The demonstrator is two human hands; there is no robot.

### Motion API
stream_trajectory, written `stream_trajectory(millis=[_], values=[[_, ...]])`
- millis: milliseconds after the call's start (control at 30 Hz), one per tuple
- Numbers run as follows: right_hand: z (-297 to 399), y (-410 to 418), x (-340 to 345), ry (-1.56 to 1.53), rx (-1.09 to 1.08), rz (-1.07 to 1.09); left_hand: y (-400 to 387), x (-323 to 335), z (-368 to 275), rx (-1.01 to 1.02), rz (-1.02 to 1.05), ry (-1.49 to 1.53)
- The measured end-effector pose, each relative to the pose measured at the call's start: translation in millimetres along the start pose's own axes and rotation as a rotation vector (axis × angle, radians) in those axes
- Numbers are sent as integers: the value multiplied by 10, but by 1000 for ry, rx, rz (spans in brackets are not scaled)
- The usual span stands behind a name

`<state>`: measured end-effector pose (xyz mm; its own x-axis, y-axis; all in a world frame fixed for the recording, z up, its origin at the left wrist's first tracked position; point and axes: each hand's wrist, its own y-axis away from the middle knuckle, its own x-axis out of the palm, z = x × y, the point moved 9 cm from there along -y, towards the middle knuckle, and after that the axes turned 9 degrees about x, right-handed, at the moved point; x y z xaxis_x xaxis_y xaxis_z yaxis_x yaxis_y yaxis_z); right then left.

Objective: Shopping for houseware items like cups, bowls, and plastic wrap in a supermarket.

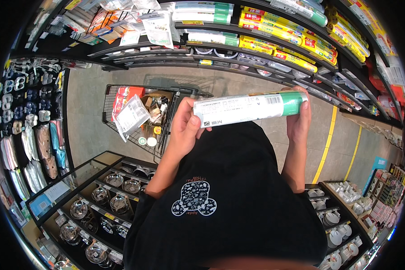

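A long white and green box [243, 108], shaped like a roll of cling film or food bags, lies level across my body. My left hand [186, 126] grips its white end, thumb on the near face. At the green end, my right hand [299, 116] holds it with the thumb along the side. Printed text and a barcode show on the face turned up to me. Left of my left hand stands a wire shopping cart [165, 126] with a red package [123, 98], a white plastic pouch [132, 116] and two lidded containers [147, 141] among its contents.
Ahead, shelves hold yellow Glad boxes [273, 28], white-green boxes [202, 12] and hanging packets [157, 30]. Slippers [20, 82] hang at left. Metal pots [79, 209] fill racks at lower left; white dishes [334, 236] stand at lower right. Yellow floor lines [327, 145] cross the tiles.
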<state>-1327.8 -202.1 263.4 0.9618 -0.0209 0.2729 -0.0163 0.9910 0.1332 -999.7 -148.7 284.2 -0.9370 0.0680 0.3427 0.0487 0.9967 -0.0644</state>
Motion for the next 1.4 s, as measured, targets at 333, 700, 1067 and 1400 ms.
stream_trajectory(millis=[333,700,1067,1400], values=[[-56,-12,-80,31,17,-4,-4,30,-27,19,31,-33],[-119,59,-117,-48,30,-22,70,-44,131,-210,-30,-146],[-157,101,-185,-58,59,-69,78,-39,252,-296,-58,-329],[-113,151,-114,-53,29,-27,188,-248,526,-421,-117,-193]])
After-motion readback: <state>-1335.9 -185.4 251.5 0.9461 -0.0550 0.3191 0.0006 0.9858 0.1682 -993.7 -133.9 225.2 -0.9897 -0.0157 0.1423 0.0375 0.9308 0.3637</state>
